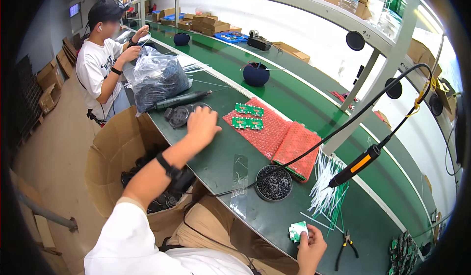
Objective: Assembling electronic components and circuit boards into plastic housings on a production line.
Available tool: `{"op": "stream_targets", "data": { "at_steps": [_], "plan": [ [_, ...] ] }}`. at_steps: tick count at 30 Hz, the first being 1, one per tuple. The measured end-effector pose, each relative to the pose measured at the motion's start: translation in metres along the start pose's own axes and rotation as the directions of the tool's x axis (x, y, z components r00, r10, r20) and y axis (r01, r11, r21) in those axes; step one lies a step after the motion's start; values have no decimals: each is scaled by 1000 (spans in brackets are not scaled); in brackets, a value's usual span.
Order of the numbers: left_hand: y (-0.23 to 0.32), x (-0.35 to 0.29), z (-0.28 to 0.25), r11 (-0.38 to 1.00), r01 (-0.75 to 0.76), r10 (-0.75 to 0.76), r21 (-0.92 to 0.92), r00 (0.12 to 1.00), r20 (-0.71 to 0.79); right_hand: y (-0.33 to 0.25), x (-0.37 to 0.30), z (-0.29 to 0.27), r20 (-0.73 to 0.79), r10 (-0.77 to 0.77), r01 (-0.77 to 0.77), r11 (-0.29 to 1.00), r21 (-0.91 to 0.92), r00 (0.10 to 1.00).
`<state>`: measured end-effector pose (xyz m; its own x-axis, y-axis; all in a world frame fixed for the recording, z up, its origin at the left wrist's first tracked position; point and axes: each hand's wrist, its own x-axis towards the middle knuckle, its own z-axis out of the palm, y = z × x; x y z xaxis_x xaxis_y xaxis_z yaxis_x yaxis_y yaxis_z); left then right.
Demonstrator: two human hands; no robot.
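Right hand: the person's right hand (311, 248) is narrow, thumb and fingers pinching a small green circuit board (296, 231) above the near edge of the table (211, 160).
Pliers: a pair with black and yellow handles (347, 249) lies just beside the right hand.
Dark pile: black and green pieces (403, 253) are heaped toward the table's right end.
Round dish: a shallow dish (273, 200) holds many tiny black pieces; a clear strip (240, 172) lies to its left.
White strips: a loose bundle (321, 179) lies beyond the pliers, with a pen-shaped tool (355, 167) hanging over it on a black cable.
Cardboard box: an open box (102, 169) with black things inside stands below the table edge.
Left hand: the left hand (203, 126) reaches over black round parts (179, 116); whether its fingers grip one, I cannot tell.
Red bubble wrap: a sheet (265, 140) lies open with green boards (248, 123) in two rows on it; a folded red pack (298, 150) is beside them.
Plastic bag: a full, clear bag (159, 76) sits behind a dark powered screwdriver (184, 100).
Green belt: a dark blue ball (255, 74) rests on the long belt (314, 91).
Co-worker: a person in a white shirt (98, 64) holds a thin cord at the table's far end.
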<state>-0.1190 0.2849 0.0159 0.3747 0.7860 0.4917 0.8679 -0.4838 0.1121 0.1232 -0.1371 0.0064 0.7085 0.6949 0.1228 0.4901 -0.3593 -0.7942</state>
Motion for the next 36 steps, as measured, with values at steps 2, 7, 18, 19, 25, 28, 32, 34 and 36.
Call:
{"op": "stream_targets", "data": {
  "at_steps": [2, 7, 18, 19, 25, 28, 32, 34, 36],
  "plan": [
    [-23, 21, 20, 997, 28, -25, 76, 999, -36, 4, 0, 3, -58, -61, 56, 996, -75, 996],
    [-26, 26, 7, 996, 45, -42, -71, 998, 39, 16, -4, 1, -89, -54, 54, 999, -5, 995],
    [138, -184, -97, 416, -465, 657, -782, 748, -94, 39, -8, -23, 1, 176, -168, 937, 305, 984],
    [153, -190, -88, 401, -457, 659, -794, 746, -96, 40, -7, -24, 19, 146, -144, 929, 341, 989],
    [195, -201, -59, 353, -507, 760, -786, 646, -75, 37, -15, -34, 10, 211, -198, 898, 393, 977],
    [199, -203, -65, 336, -429, 753, -838, 657, -34, 24, -23, -36, 14, 206, -182, 826, 534, 978],
    [209, -191, -70, 301, -46, 632, -953, 758, 163, -1, -30, -20, 108, 128, -168, 719, 674, 986],
    [213, -181, -71, 235, 119, 616, -965, 750, 243, -10, -30, -6, 125, 126, -178, 732, 658, 984],
    [214, -170, -71, 197, 152, 594, -969, 767, 241, -13, -28, 0, 115, 100, -150, 773, 617, 988]
  ]
}}
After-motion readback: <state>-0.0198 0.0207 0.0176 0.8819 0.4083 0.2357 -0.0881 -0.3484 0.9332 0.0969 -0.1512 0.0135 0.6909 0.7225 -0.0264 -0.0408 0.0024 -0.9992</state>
